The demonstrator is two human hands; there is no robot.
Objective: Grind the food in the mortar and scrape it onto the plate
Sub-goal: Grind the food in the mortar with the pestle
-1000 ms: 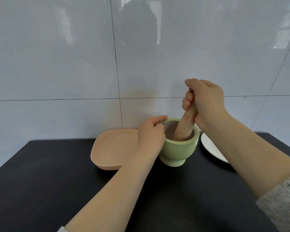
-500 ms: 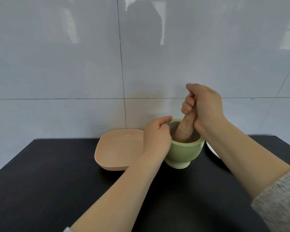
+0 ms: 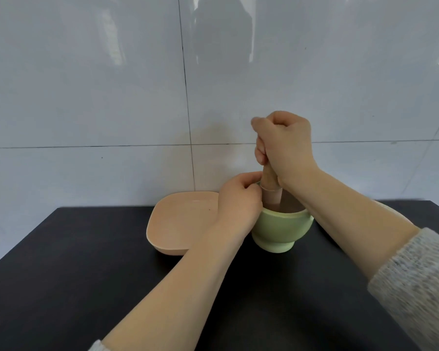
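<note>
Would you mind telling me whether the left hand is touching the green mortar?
Touching: the head view shows the left hand gripping the green mortar's rim.

Green mortar (image 3: 280, 230) upright beside pink plate (image 3: 178, 219); pestle (image 3: 270, 190) inside.

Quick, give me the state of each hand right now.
Left hand: closed on the rim of the green mortar, steadying it.
Right hand: closed in a fist grip around the wooden pestle, whose lower end is inside the mortar.
</note>
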